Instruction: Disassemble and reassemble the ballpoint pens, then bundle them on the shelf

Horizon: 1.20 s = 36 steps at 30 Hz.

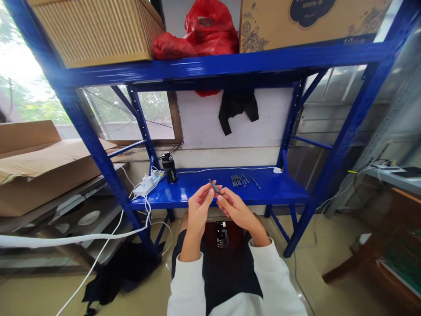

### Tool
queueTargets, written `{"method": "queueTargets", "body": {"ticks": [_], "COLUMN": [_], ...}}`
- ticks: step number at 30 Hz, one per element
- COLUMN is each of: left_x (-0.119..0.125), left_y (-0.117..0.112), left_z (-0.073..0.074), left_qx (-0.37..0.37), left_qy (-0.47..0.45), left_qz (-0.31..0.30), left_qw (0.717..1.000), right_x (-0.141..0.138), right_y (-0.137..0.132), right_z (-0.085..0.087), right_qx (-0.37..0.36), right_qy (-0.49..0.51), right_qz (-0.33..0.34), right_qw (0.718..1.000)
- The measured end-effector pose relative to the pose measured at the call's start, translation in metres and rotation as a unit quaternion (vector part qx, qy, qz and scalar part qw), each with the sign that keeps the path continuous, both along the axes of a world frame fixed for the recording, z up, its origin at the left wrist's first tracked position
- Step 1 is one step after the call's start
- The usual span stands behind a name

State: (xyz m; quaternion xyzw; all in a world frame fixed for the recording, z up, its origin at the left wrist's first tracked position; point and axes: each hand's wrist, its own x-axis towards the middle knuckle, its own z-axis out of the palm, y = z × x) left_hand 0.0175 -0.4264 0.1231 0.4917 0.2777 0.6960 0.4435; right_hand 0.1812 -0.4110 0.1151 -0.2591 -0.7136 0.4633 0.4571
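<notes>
Above my lap, both hands meet on a slim dark grey pen-shaped object (215, 187), tilted with its narrow end up to the left. My left hand (200, 204) pinches it from the left, and the fingers of my right hand (234, 205) close on its lower right end. Its exact kind is too small to make out. Behind my hands, a row of similar dark slim sticks with bluish parts (239, 180) lies on the blue shelf (197, 192). One separate stick (255, 183) rests just right of that row.
A black bottle (169, 167) stands at the shelf's left, beside a white power strip (146, 186) with trailing cables. White cable (82, 240) crosses the left foreground. Blue uprights (335, 145) frame both sides. A cardboard box (46, 171) sits at left. A black-and-white item (222, 235) lies between my legs.
</notes>
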Motion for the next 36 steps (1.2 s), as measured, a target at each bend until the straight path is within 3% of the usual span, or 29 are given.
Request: {"method": "queueTargets", "body": {"ticks": [8, 17, 26, 32, 36], "left_x": [-0.0005, 0.0029, 0.0035, 0.0035, 0.0018], "left_y": [0.0024, -0.0005, 0.0038, 0.0, 0.0012], "left_z": [-0.0025, -0.0006, -0.0036, -0.0002, -0.0005], "left_qx": [-0.002, -0.014, -0.029, -0.026, -0.03], "left_qy": [0.019, 0.004, -0.006, -0.016, -0.018], "left_qz": [0.029, 0.04, 0.034, 0.043, 0.051], "left_qw": [0.999, 0.999, 0.999, 0.999, 0.998], "right_x": [-0.0007, 0.0072, 0.0027, 0.0058, 0.0071], "right_y": [-0.0008, 0.0004, 0.0016, -0.0003, 0.0018], "right_z": [0.0001, 0.0044, -0.0014, 0.0036, 0.0006], "right_qx": [-0.042, 0.058, -0.01, 0.031, 0.056], "right_qy": [0.017, -0.052, 0.012, -0.062, -0.06], "right_qz": [0.013, -0.044, -0.013, -0.055, -0.056], "right_qw": [0.999, 0.996, 1.0, 0.996, 0.995]}}
